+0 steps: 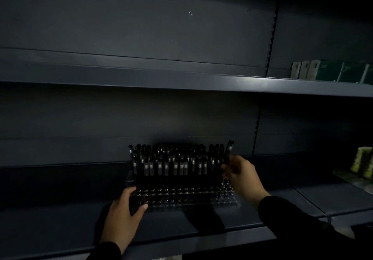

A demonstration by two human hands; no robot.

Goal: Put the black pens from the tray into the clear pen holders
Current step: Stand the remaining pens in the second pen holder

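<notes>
On the dim lower shelf (60,219), the left hand (123,213) grips the near-left corner of the clear pen holder (181,199). The right hand (240,176) pinches one black pen (229,152) upright at the holder's right end, beside the standing rows of black pens (171,158). Boxes (333,70) sit on the upper shelf (141,82).

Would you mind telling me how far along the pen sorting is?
Mostly done, it seems: the back rows of the clear holder are packed with black pens. In hand: the right hand pinches one pen at the right end while the left hand grips the holder's corner. Left: the front rows look empty.
</notes>
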